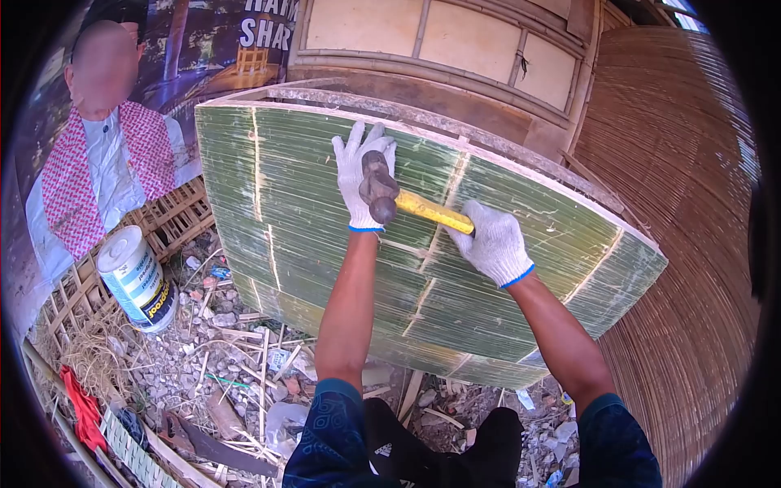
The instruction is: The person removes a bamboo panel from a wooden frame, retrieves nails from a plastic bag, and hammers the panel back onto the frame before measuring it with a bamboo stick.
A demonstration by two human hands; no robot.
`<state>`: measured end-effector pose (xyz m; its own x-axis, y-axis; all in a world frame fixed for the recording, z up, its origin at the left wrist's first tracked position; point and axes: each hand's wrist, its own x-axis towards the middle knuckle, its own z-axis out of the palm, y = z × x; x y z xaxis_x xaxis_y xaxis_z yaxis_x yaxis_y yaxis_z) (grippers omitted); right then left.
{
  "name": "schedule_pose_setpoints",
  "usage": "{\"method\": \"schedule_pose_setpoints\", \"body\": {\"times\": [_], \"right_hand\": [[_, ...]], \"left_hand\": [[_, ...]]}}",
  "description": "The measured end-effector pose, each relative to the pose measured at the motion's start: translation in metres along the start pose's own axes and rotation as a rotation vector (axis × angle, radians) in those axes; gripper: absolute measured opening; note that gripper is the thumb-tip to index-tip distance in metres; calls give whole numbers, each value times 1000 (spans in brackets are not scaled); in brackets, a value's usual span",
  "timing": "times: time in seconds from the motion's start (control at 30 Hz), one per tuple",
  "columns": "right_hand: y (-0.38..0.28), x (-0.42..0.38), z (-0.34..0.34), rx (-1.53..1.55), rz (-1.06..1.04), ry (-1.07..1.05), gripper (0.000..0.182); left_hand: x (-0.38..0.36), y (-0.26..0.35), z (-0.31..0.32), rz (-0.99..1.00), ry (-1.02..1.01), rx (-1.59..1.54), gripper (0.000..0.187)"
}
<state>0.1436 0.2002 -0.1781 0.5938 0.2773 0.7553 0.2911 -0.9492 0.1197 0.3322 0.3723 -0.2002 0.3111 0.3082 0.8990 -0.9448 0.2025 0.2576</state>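
My right hand [495, 242], in a white knit glove with a blue cuff, grips the yellow handle of a hammer [427, 211]. The dark, worn hammer head is above my left hand in the view and partly covers it. My left hand [351, 175], gloved the same way, rests on a large panel of green split bamboo [301, 195], near its upper edge, fingers spread. Pale lines cross the panel's strips, and a light wooden strip [521, 169] runs along the top edge. Whether the left thumb holds anything small is hidden by the hammer head.
A white paint bucket [137, 276] stands at left beside a bamboo lattice. Gravel and bamboo scraps [236, 358] cover the ground, with a hand saw [215, 447] and red cloth [80, 407] lower left. A woven wall [675, 203] rises at right; a printed banner [191, 73] hangs behind.
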Motion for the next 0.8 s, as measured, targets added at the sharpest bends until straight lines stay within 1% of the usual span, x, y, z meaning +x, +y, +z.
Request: {"method": "schedule_pose_setpoints", "body": {"times": [0.03,0.07,0.13,0.17,0.2,0.23,0.3,0.33,0.37,0.4,0.43,0.47,0.5,0.53,0.63,0.67,0.7,0.77,0.8], "right_hand": [[3,1,3,19,-7,-16,38],[6,4,9,-96,42,-29,37],[0,-4,9,-117,5,-16,36],[-1,-1,7,-136,-31,0,36],[-4,-3,2,-90,-59,12,35],[-2,-3,3,-66,-74,18,35],[5,-4,6,-21,-105,17,34],[8,1,12,-41,0,-30,34],[8,0,14,-28,-6,6,34],[6,-3,14,-15,-10,46,35],[0,-1,11,-5,-21,93,35],[-7,-5,1,-23,15,10,38],[-9,-11,-4,-28,19,-7,38],[-10,-15,-6,-30,26,-21,39],[-5,-21,-8,-11,60,-21,43],[-1,-22,-9,-14,92,-34,44],[2,-23,-9,-14,121,-44,45],[7,-25,-8,1,156,-69,48],[9,-26,-7,-2,160,-76,48]], "left_hand": [[-3,2,0,79,23,181,30],[-3,4,1,53,23,116,29],[-6,6,-1,-66,23,-120,25],[-3,6,1,-83,36,-161,24],[0,5,2,-100,51,-202,24],[0,4,-1,1,27,150,24],[-3,7,-1,127,-3,596,26],[-3,23,-2,152,-14,692,27],[-3,34,-4,181,-23,790,28],[-3,21,-4,51,-37,361,27],[-2,13,-5,-68,1,-70,27],[1,4,-4,-155,-8,-431,29],[2,10,-4,64,-86,206,31],[3,14,-4,302,-24,836,33],[14,36,-23,366,-109,677,36],[23,43,-27,384,-93,665,28],[36,38,-32,421,-93,677,28],[68,49,-32,523,-119,851,19],[81,50,-33,467,-274,943,19]]}}
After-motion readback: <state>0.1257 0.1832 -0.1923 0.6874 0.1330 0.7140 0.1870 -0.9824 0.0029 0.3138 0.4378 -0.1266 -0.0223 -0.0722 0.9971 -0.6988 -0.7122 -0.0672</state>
